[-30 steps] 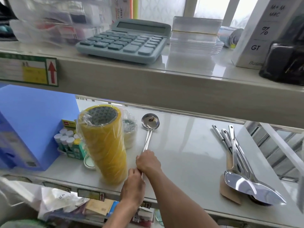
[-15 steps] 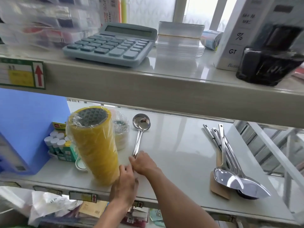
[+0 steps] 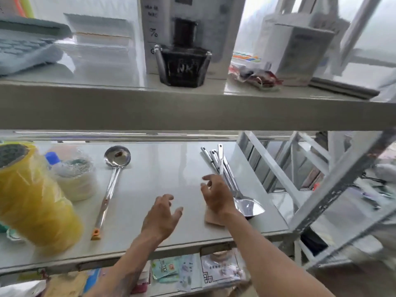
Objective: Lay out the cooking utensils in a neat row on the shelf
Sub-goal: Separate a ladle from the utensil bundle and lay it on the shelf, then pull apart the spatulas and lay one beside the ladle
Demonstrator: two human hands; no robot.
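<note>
Your left hand (image 3: 161, 217) hovers open and empty over the shelf (image 3: 162, 176); your right hand (image 3: 216, 195), fingers loosely spread, holds nothing beside the bundled utensils (image 3: 227, 179). The ladle (image 3: 111, 183) lies apart, leftward.

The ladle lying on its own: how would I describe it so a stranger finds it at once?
Look at the lower shelf, below the one carrying the black ink bottle. Right of the yellow tape roll lies a single steel ladle, bowl toward the back. Unlike the bunched utensils farther right, it lies alone and has an orange tag at its handle end.
</note>
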